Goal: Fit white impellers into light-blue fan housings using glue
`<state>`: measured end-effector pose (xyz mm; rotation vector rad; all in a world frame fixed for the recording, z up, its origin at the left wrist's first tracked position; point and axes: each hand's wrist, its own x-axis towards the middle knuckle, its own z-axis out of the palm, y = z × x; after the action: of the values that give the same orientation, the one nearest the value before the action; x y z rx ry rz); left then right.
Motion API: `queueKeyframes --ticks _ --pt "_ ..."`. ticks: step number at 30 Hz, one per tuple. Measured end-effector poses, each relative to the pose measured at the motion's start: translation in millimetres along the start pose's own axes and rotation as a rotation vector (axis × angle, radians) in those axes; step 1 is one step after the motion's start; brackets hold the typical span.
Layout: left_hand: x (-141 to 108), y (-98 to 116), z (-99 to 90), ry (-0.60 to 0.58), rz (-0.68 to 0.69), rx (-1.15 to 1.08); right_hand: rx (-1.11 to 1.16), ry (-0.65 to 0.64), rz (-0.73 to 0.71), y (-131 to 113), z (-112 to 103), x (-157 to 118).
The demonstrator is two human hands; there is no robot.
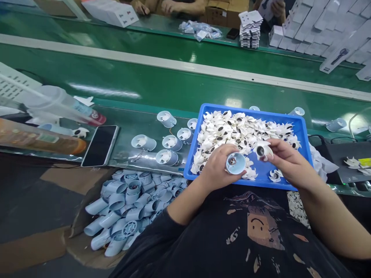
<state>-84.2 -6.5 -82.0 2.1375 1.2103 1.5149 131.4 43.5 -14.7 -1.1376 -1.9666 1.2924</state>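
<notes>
My left hand (pixel 218 166) is wrapped round a light blue plastic tube housing (pixel 239 168), its open end facing up toward me. Inside the housing sits a small part with brownish metal, too small to make out. Between thumb and fingers, my right hand (pixel 288 160) pinches a white fan impeller (pixel 262 151) with a dark hub hole turned toward the housing. A short gap separates the two parts. Both hands are over a blue tray (pixel 305 135) heaped with white impellers (pixel 223 129); a loose impeller (pixel 275 175) lies near its front edge.
Several blue housings with white impellers inside (pixel 144 142) stand left of the tray. A phone (pixel 100 146) and bottle (pixel 43 137) lie further left. Below, a large sack (pixel 74 235) holds many blue housings (pixel 124 208). Across the green conveyor (pixel 162 81), other people's hands (pixel 171 7) and white boxes (pixel 315 34) show.
</notes>
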Motion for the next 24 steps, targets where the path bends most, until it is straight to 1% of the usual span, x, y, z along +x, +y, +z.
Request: queueKeyframes --ticks 3,4,5,6,7,8,11,12,13,14,16,19,22,24 --pt "2.3 14.3 -1.7 -0.181 -0.05 0.026 0.484 -0.107 0.208 3.0 2.6 -24.0" --pt "3.9 18.6 -1.9 -0.222 -0.043 0.029 0.588 -0.121 0.251 2.7 4.0 -28.1" --pt "5.8 22.2 -1.8 -0.247 -0.022 0.031 0.616 -0.126 0.258 1.5 5.3 -30.8" --pt "7.7 25.3 -1.4 -0.263 0.002 0.032 0.586 -0.11 0.224 -0.7 6.4 -32.8" --pt "9.6 27.8 -0.8 -0.269 0.02 0.036 0.495 -0.089 0.164 -3.7 7.5 -34.4" --pt "11.1 29.9 0.1 -0.27 0.032 0.044 0.348 -0.067 0.082 -7.3 8.5 -35.9" --pt "13.2 34.7 3.0 -0.263 0.074 0.095 -0.255 -0.009 -0.202 -18.7 12.5 -40.1" --pt "13.2 36.0 4.0 -0.252 0.098 0.119 -0.43 0.004 -0.276 -21.4 14.3 -40.6" --pt "12.9 37.2 5.2 -0.235 0.123 0.142 -0.56 0.013 -0.331 -23.1 16.4 -40.2" --pt "12.6 38.3 6.4 -0.213 0.144 0.163 -0.64 0.024 -0.369 -23.7 18.7 -38.8" --pt "11.9 40.3 9.5 -0.157 0.157 0.194 -0.696 0.034 -0.405 -22.0 23.3 -33.3" --pt "10.2 44.5 15.0 -0.11 0.14 0.226 -0.647 0.048 -0.413 -15.3 28.2 -23.0" --pt "9.8 49.4 16.0 -0.13 0.135 0.223 -0.559 0.075 -0.417 -8.8 26.3 -20.0" --pt "16.1 46.8 9.0 -0.177 0.15 0.2 -0.48 0.097 -0.459 -5.3 19.0 -25.4"
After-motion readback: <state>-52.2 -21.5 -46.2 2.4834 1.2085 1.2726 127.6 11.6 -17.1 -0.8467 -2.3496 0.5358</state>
